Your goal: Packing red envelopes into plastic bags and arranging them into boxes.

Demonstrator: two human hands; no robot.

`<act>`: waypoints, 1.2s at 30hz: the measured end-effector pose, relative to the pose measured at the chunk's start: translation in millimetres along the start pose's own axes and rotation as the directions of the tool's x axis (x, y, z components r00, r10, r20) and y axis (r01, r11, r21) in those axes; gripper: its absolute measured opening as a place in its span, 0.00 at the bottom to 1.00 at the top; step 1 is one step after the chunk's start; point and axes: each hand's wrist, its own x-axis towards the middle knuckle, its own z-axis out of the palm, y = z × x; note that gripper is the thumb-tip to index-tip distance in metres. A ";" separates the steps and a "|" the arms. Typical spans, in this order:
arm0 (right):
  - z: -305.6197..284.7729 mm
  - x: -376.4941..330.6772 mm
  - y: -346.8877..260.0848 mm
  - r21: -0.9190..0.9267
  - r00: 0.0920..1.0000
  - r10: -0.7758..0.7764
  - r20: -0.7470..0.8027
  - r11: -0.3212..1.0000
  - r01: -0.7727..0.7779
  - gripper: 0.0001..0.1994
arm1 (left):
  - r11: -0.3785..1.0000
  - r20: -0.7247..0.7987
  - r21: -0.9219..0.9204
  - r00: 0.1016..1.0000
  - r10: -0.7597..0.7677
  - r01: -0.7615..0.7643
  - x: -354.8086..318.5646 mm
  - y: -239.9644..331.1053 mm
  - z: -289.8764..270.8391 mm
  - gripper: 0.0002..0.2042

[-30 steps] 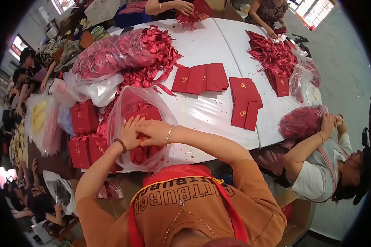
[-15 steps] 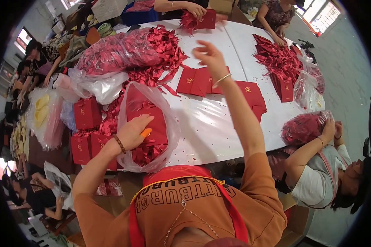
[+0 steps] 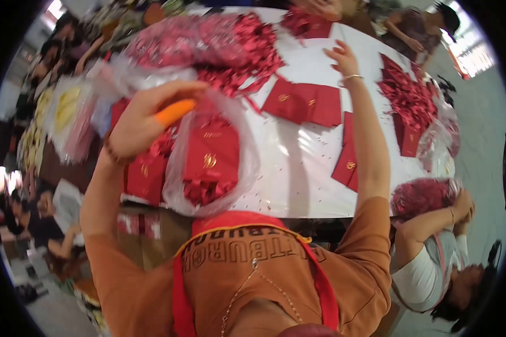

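My left hand [image 3: 146, 115] is raised over the near left of the table, fingers curved and apart, with an orange cover on the thumb. Nothing shows in its grasp, and its fingertips are near the rim of a clear plastic bag [image 3: 252, 163]. Inside that bag, a red paper gift bag [image 3: 211, 147] with gold print lies on top of crumpled red ribbons [image 3: 205, 192]. My right hand [image 3: 341, 56] reaches out over the far side of the table, fingers spread and holding nothing. Below it on the table lie several flat red gift bags [image 3: 303, 104].
A large plastic-wrapped bundle of red ribboned bags [image 3: 191, 42] lies at the far left. More ribboned bags [image 3: 407, 95] are heaped at the right. A person [image 3: 433, 241] at the right edge holds a wrapped red bundle [image 3: 424, 196]. Other people work around the white table [image 3: 287, 191].
My left hand has lifted off the red gift bag inside the plastic bag and moved up and left. My right hand stays stretched out, open. The whole view has shifted.
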 end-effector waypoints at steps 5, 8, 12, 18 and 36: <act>-17.5 22.4 10.1 -0.356 0.957 -0.179 -0.230 0.930 0.088 0.44 | 0.996 0.062 -0.065 0.996 -0.057 0.061 11.9 -2.7 6.0 0.15; -22.2 22.3 1.9 -0.537 0.958 -0.164 -0.236 0.844 0.013 0.45 | 0.998 0.094 -0.052 0.995 -0.031 0.036 17.2 -7.7 10.6 0.15; -13.1 34.7 6.5 -0.672 0.949 -0.230 -0.215 0.740 0.027 0.46 | 0.995 0.100 -0.056 0.992 -0.078 0.084 19.3 -14.7 6.8 0.15; 1.5 58.3 27.6 -0.703 0.900 -0.410 0.150 0.596 0.389 0.42 | 0.986 -0.085 -0.108 0.987 -0.138 0.129 16.4 -32.7 -6.2 0.13; 85.9 -120.2 -128.4 0.184 0.657 -0.434 0.616 0.890 0.416 0.17 | 0.756 -0.497 0.227 0.741 -0.452 0.614 -156.5 -196.1 -64.3 0.16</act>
